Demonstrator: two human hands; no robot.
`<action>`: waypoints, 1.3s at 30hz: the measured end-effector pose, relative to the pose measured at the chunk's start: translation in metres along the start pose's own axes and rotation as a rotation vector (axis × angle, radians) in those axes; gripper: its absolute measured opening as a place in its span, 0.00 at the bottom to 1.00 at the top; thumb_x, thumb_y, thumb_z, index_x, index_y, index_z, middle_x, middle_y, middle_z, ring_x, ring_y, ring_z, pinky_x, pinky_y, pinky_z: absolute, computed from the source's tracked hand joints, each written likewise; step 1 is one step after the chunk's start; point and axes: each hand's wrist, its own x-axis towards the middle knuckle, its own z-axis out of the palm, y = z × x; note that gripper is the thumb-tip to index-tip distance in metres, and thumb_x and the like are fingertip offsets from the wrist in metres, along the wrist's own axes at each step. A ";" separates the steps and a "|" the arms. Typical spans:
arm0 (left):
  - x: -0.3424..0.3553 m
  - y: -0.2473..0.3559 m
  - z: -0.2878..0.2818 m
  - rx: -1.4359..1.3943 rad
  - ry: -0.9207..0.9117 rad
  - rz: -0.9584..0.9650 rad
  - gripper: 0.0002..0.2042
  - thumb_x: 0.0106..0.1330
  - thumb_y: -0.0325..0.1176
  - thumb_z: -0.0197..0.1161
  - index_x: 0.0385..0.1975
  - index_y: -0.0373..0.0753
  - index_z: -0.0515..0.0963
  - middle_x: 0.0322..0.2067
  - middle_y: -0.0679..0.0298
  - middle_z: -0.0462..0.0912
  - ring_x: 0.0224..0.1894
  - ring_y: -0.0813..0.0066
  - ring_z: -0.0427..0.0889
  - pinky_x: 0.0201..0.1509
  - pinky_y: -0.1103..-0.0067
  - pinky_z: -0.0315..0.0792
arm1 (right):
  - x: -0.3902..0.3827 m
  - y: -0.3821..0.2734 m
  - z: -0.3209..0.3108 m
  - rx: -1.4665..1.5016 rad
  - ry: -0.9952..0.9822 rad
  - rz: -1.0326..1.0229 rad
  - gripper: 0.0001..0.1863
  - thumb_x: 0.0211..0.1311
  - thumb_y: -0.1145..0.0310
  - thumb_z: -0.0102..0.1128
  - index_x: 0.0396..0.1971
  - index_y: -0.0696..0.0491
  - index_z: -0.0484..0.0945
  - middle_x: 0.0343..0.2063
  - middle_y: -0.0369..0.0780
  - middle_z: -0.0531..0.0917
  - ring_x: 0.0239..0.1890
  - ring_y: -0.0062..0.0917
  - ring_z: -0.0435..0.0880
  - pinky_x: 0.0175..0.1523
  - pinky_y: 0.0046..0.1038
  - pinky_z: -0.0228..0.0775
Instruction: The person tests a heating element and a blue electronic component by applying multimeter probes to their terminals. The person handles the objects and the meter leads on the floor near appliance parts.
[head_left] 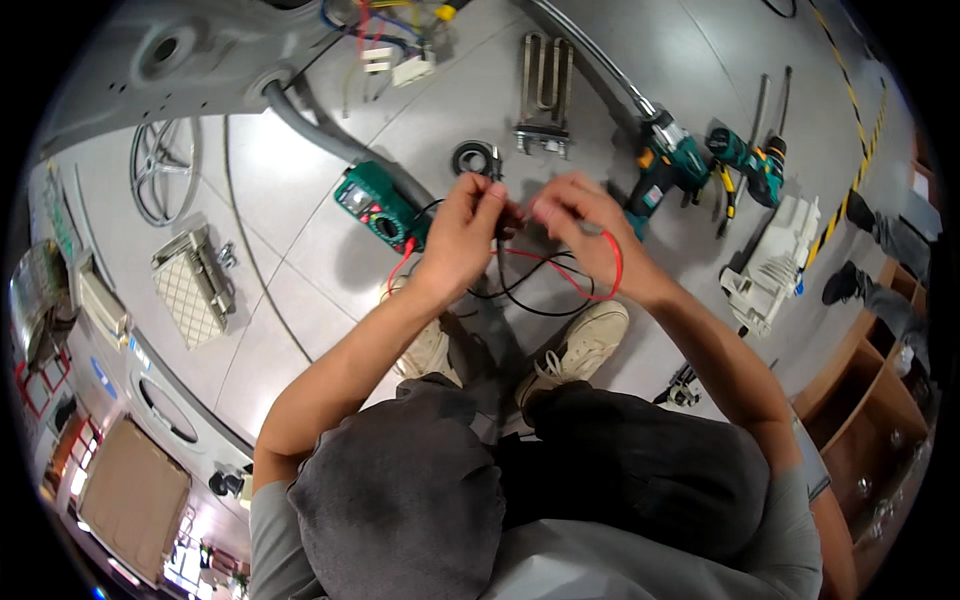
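- Nearest: 2 knees in dark grey trousers (400,490), with a pair of pale lace-up shoes (575,350) beyond them on the tiled floor (290,190).
- Beyond the shoes: a black lead (540,313) and a red lead (619,262), looped below the hands; the red lead bends past the right wrist.
- Centre: the left hand (458,238), thumb and fingers clamped on a thin dark rod (497,168) whose upper end projects past the fingertips.
- Just right of it: the right hand (588,222), motion-blurred, fingers curled toward the left; whether they grip anything cannot be told.
- Left of the left hand: a green multimeter (378,208) with a dial, lying on the floor; a red plug (409,244) sits at its near end.
- Right of the right hand: a green cordless drill (672,170), with a 2nd green drill (750,165) farther right.
- Just beyond the left hand: a dark ring-shaped bearing (472,158), lying flat.
- Farther: a looped metal heating element (547,80), near the centre.
- Farthest: coloured wires with white connectors (395,67), left of the element.
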 end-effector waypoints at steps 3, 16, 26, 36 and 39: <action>0.018 0.008 -0.005 0.413 0.023 -0.086 0.12 0.72 0.38 0.54 0.38 0.34 0.72 0.23 0.62 0.79 0.21 0.74 0.77 0.27 0.77 0.71 | 0.008 0.007 -0.027 -0.013 0.178 0.104 0.16 0.68 0.59 0.54 0.39 0.57 0.79 0.30 0.40 0.78 0.35 0.23 0.77 0.42 0.23 0.69; 0.037 -0.018 -0.009 1.008 0.175 0.352 0.10 0.67 0.36 0.56 0.35 0.35 0.76 0.33 0.52 0.81 0.36 0.48 0.80 0.38 0.61 0.72 | 0.021 0.064 -0.040 0.156 0.210 0.201 0.17 0.63 0.64 0.58 0.44 0.61 0.80 0.38 0.40 0.85 0.43 0.21 0.83 0.52 0.23 0.72; 0.043 -0.022 -0.008 1.025 0.157 0.325 0.09 0.66 0.36 0.56 0.36 0.36 0.77 0.33 0.53 0.81 0.35 0.49 0.80 0.38 0.61 0.73 | 0.020 0.066 -0.043 0.138 0.166 0.229 0.17 0.64 0.64 0.58 0.45 0.60 0.81 0.38 0.40 0.85 0.43 0.21 0.82 0.52 0.23 0.71; 0.040 -0.027 -0.007 1.002 0.167 0.366 0.11 0.66 0.36 0.57 0.37 0.35 0.79 0.30 0.50 0.82 0.35 0.48 0.81 0.38 0.63 0.73 | 0.019 0.066 -0.042 0.170 0.175 0.246 0.16 0.64 0.65 0.58 0.45 0.61 0.81 0.39 0.40 0.85 0.42 0.21 0.82 0.51 0.23 0.72; 0.042 -0.027 -0.008 0.996 0.171 0.372 0.10 0.67 0.36 0.57 0.37 0.35 0.78 0.31 0.50 0.82 0.35 0.47 0.80 0.39 0.62 0.73 | 0.019 0.066 -0.041 0.163 0.174 0.236 0.16 0.64 0.65 0.57 0.45 0.61 0.80 0.39 0.40 0.85 0.42 0.21 0.82 0.51 0.23 0.72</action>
